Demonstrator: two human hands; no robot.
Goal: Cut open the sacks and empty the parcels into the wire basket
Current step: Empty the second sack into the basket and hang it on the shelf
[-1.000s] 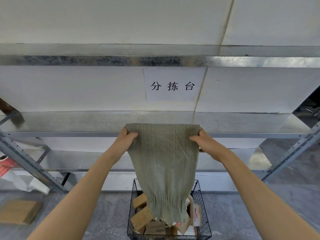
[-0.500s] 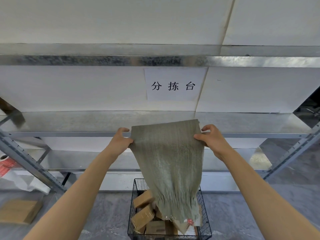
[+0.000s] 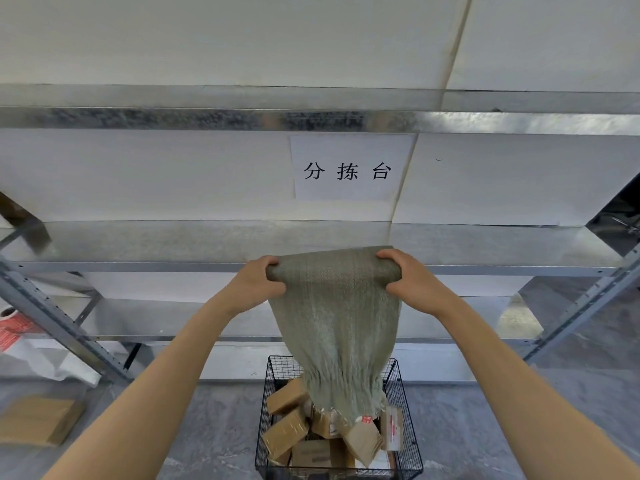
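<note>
Left hand [image 3: 256,285] and right hand [image 3: 412,282] both clenched on woven sack [image 3: 336,327]; mouth hangs over wire basket [image 3: 405,427] of parcels [image 3: 285,433] at 6 o'clock.

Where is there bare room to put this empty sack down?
The metal shelf behind the sack is bare on both sides of both hands. The floor right of the wire basket is open too. The basket is crowded with parcels; a flat cardboard piece lies far left.

Grey-green woven plastic sack [image 3: 334,327], fine weave pattern. Black wire mesh basket [image 3: 405,441]. Brown cardboard parcels [image 3: 285,433] inside. White paper sign [image 3: 349,168], black characters, far wall. Silver galvanised metal shelving [image 3: 138,242], mottled. Red-white roll [image 3: 14,332] far left.
</note>
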